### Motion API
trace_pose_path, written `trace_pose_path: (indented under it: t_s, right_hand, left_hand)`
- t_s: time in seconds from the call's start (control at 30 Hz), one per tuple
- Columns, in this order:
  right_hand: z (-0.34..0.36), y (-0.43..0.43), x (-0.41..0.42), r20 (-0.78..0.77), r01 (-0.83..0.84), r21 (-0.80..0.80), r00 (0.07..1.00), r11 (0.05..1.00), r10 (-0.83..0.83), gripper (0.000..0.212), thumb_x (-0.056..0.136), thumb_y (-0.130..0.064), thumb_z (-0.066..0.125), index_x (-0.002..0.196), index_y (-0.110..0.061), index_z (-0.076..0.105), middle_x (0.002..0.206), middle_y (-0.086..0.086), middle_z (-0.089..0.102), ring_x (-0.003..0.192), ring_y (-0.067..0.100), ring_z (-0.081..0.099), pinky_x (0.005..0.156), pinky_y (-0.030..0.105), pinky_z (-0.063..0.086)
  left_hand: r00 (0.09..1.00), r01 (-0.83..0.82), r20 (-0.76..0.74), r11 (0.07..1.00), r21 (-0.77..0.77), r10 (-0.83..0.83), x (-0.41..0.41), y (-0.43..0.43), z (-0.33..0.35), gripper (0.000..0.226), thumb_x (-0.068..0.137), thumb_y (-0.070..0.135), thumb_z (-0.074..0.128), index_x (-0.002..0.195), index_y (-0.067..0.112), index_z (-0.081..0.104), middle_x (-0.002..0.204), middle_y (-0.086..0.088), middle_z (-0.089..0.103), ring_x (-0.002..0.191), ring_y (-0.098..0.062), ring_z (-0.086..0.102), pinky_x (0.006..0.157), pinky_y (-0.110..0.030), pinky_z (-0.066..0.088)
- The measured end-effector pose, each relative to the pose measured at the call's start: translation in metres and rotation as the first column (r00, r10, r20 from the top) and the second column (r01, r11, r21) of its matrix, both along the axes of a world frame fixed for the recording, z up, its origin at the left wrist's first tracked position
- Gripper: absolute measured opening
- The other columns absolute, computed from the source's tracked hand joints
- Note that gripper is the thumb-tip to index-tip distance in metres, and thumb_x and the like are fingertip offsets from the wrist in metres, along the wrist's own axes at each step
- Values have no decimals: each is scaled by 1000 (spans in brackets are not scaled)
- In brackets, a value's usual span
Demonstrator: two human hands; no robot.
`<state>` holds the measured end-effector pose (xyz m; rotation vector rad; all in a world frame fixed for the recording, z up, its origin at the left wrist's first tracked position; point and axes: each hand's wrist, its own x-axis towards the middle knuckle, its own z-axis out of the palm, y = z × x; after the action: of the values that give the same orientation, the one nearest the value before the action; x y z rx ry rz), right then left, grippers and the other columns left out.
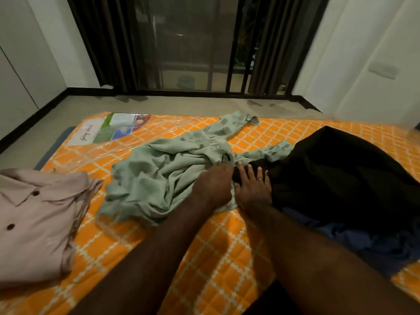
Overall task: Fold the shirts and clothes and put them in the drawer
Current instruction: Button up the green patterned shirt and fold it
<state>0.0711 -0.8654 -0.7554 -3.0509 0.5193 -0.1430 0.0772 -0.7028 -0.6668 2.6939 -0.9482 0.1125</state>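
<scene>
A crumpled pale green shirt [163, 176] lies in the middle of the orange checked mattress [218, 253]. My left hand [213, 187] rests on its right edge with fingers curled into the cloth. My right hand [252, 189] lies flat beside it, fingers spread, where the green shirt meets a black garment [341, 178]. A folded beige buttoned shirt [34, 219] sits at the left. A blue garment [368, 242] lies partly under the black one. No drawer is in view.
The mattress lies on the floor in clear plastic wrap, with a printed label [113, 129] at its far left corner. Beyond it are grey floor [181, 105], a dark barred window with brown curtains [181, 42], and white walls on both sides.
</scene>
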Motion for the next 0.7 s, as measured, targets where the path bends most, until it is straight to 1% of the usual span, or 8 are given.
trace_pose_path:
  t_s: [0.07,0.17,0.2,0.27,0.37,0.43,0.53,0.7]
  right_hand:
    - [-3,-13,-1,-83,26,9,996,1000,-25,68,104,-51,31,164,-33,2,172,-1,9,158,34,2,127,48,-1]
    - [3,-37,0,-215,30,-28,976,999,-35,75,104,-54,34,163,-34,-8,172,-1,4,158,32,-8,125,47,5]
    - [9,-46,-3,-239,49,-24,969,998,-54,76,105,-52,37,162,-35,-10,172,0,5,158,32,-9,124,48,11]
    - [20,-62,-11,-276,77,-25,958,997,-81,76,106,-45,41,163,-34,-7,172,2,6,158,32,-6,123,49,16]
    - [21,-84,-17,-244,133,29,962,991,-122,62,110,-38,34,164,-28,6,171,5,11,157,30,6,123,42,12]
    - [10,-98,-14,-196,212,60,961,976,-196,62,110,-38,33,164,-28,5,170,7,15,156,30,10,122,41,12]
    - [3,-112,-13,-213,277,83,943,957,-255,63,110,-37,33,164,-28,3,170,7,13,157,31,8,123,41,12]
    - [0,-141,-24,-247,345,65,915,936,-320,63,110,-39,32,164,-26,2,170,7,13,157,30,7,124,40,10]
  left_hand:
    - [989,134,-70,990,47,-130,5,-28,-30,60,97,14,51,153,7,31,154,-14,38,137,-32,42,108,-41,40]
    - [927,262,-290,964,48,-237,6,-68,-70,100,91,18,69,162,10,-1,170,-11,-4,154,-30,16,120,-43,30]
    - [901,272,-352,962,7,-253,6,-81,-79,111,86,20,75,161,12,-7,170,-8,-10,155,-28,14,120,-42,30]
    - [897,252,-363,966,-54,-254,5,-99,-92,120,83,22,78,161,16,-12,170,-3,-10,154,-28,17,120,-41,30]
    - [936,188,-299,982,-26,-187,3,-114,-102,104,93,35,67,161,16,-10,170,-4,-10,157,-24,3,125,-41,20]
    - [946,129,-300,992,9,-121,6,-119,-105,90,98,44,57,163,22,-2,171,-5,-7,157,-24,3,125,-42,18]
    - [951,153,-291,977,148,-105,15,-123,-106,71,101,52,46,161,35,13,171,-2,-1,157,-24,1,124,-48,16]
    - [964,69,-262,991,118,-36,31,-109,-118,56,105,47,35,158,39,22,171,0,6,157,-24,3,124,-50,17]
